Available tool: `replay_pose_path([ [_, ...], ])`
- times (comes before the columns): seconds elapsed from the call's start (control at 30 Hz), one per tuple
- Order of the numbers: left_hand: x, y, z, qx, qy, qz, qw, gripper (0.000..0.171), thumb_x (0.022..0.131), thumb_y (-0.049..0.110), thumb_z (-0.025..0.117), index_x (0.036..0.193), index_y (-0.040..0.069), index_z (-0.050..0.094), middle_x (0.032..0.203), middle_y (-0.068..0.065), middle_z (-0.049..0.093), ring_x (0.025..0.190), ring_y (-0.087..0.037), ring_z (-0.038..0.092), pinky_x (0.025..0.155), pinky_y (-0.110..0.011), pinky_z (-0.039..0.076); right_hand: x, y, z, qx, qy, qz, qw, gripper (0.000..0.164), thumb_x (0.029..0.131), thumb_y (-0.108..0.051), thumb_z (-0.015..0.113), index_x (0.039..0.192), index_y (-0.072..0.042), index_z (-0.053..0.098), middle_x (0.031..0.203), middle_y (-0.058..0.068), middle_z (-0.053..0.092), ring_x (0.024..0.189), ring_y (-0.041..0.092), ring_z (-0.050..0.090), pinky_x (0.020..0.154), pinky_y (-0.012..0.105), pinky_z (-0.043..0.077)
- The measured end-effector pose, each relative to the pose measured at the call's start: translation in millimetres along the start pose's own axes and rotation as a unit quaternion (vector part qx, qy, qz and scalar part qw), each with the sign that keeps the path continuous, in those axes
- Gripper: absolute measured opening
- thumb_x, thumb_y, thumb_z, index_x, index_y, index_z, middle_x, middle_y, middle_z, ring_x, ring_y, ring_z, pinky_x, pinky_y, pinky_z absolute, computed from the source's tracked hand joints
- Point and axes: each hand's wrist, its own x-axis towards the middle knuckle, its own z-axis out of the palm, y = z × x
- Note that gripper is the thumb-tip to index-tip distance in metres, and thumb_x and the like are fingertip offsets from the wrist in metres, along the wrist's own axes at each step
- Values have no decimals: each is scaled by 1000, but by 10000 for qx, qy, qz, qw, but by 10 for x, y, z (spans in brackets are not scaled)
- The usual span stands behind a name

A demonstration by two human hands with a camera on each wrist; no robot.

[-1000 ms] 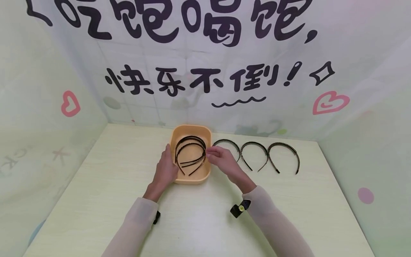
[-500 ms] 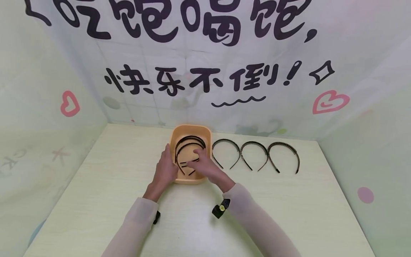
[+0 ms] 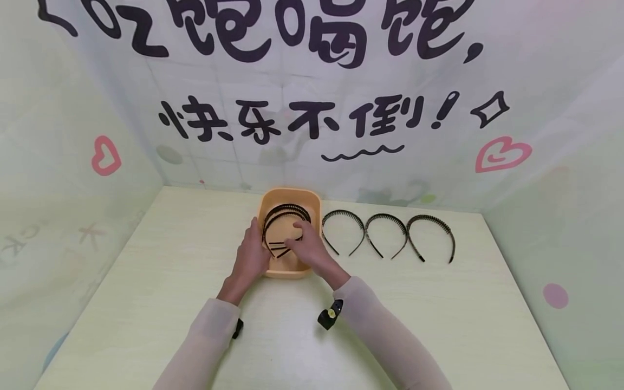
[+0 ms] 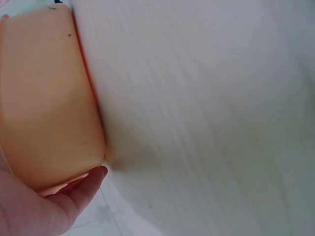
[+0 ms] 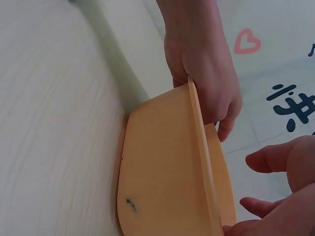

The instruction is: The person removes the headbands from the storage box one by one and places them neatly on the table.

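An orange plastic box (image 3: 291, 274) stands near the back of the table. My left hand (image 3: 248, 254) grips its left wall; in the left wrist view the fingertips (image 4: 92, 184) lie at a corner of the box. Inside the box lie several dark toothed headbands (image 3: 273, 221), overlapping, their ends toward the front. My right hand (image 3: 310, 249) reaches over the right rim among them, thumb and forefinger spread apart. In the right wrist view these fingers show apart above the rim, while the others are partly hidden.
Three more headbands lie in a row right of the box: a left one (image 3: 343, 212), a middle one (image 3: 387, 216) and a right one (image 3: 430, 219). Behind the pale table (image 3: 292, 336) rises a printed cloth backdrop (image 3: 209, 168), with side walls left and right.
My right hand has moved left from the box's right rim into the box. The headbands inside have shifted slightly left and back. My left hand has stayed at the box.
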Motion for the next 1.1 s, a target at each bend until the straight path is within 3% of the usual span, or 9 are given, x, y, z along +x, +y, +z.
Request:
replay_pose_path([
  [0.13, 2, 2, 0, -23, -30, -38, 10000, 81, 77, -4, 50, 144, 2, 5, 131, -28, 34, 99, -43, 51, 78, -51, 44, 15, -1, -30, 185, 353, 48, 9992, 49, 85, -21, 58, 130, -9, 43, 114, 14, 54, 90, 21, 54, 70, 33, 45],
  [0.23, 3, 5, -8, -18, -80, -92, 9999, 82, 76, -4, 50, 144, 3, 4, 133, -27, 33, 101, -42, 50, 80, -50, 43, 54, 3, -51, 590, 511, 152, 9968, 48, 85, -19, 58, 129, -5, 45, 116, 14, 53, 90, 19, 55, 70, 30, 46],
  [0.37, 2, 12, -18, -36, -109, -159, 9998, 81, 77, -4, 49, 144, 3, 3, 133, -27, 33, 103, -42, 49, 81, -51, 43, 114, 12, -58, 1332, 597, 337, 9887, 41, 85, -10, 58, 123, 2, 48, 113, 17, 54, 89, 27, 60, 78, 36, 49],
  [0.53, -7, 22, -19, -45, -77, -108, 9999, 80, 77, -5, 47, 144, 2, 5, 131, -28, 35, 101, -42, 49, 80, -51, 43, 147, 15, -63, 1908, 772, 527, 9772, 31, 83, -3, 60, 112, 4, 53, 95, 14, 58, 75, 31, 63, 74, 41, 50],
  [0.73, -23, 23, -19, -45, -66, -68, 9999, 82, 75, -6, 47, 144, 3, 5, 128, -27, 36, 97, -40, 52, 75, -48, 45, 160, 16, -76, 1835, 1024, 459, 9766, 24, 79, -1, 65, 101, 1, 57, 86, 11, 60, 64, 25, 65, 66, 41, 52],
  [1.1, -12, 19, -18, 9, -32, -44, 10000, 76, 78, -4, 45, 144, 2, 6, 130, -28, 35, 98, -41, 51, 75, -49, 45, 181, 61, -163, 1305, 1195, 333, 9837, 23, 76, 4, 64, 98, 0, 58, 85, 12, 60, 67, 26, 66, 56, 33, 52],
])
